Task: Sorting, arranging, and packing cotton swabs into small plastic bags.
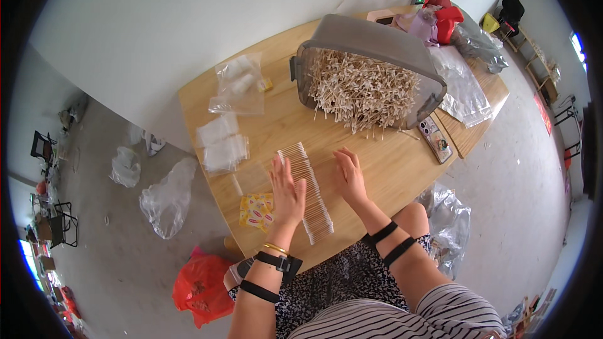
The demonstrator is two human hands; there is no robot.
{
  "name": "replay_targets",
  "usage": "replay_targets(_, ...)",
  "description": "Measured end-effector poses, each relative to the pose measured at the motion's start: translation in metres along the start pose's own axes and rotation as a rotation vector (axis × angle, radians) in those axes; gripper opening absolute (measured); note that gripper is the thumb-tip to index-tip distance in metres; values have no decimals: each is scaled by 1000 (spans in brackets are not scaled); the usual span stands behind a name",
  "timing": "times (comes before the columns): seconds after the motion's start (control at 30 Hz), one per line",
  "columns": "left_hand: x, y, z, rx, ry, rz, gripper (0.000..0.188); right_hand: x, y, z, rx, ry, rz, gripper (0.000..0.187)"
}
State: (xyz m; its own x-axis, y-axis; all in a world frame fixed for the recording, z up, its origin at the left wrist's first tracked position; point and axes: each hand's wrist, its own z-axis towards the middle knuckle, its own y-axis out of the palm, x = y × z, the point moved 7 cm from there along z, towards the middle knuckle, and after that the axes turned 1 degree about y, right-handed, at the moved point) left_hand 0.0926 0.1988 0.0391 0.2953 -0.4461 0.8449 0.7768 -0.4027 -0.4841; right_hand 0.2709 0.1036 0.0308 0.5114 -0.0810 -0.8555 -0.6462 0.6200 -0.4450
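A neat row of cotton swabs (pixel 309 191) lies side by side on the wooden table in front of me. My left hand (pixel 288 192) is at the row's left edge, fingers stretched out, partly covering the swab ends. To the right of the row, my right hand (pixel 349 174) hovers apart from it, fingers extended and holding nothing. Beyond them a grey plastic bin (pixel 370 34) rests tipped on its side, and a heap of loose cotton swabs (pixel 361 88) spills toward me. Yellow printed cards (pixel 256 210) lie left of my left wrist.
Small transparent bags (pixel 223 147) lie stacked at the table's left, with a larger plastic bag (pixel 239 85) behind. A phone (pixel 434 140) sits near the right edge. Red objects (pixel 447 19) and plastic film (pixel 461 85) occupy the far right. Plastic bags (pixel 168 198) litter the floor.
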Motion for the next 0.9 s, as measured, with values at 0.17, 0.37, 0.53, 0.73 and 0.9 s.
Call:
replay_targets(0.17, 13, 23, -4, -132, 84, 697, 79, 2, -14, -37, 5, 28, -493, 50)
replay_targets(0.37, -2, 26, -18, -194, 62, 684, 82, -3, -8, -45, -32, -31, -661, 59)
replay_targets(0.53, 19, 6, -40, -42, 39, 514, 79, 8, -8, -50, -40, -16, -692, 59)
replay_targets(0.73, 39, -12, -124, -129, 78, 575, 67, 16, -14, -48, -69, -4, -593, 58)
replay_targets(0.9, 38, -30, -202, -164, 57, 587, 59, 2, -9, -86, -102, 25, -549, 50)
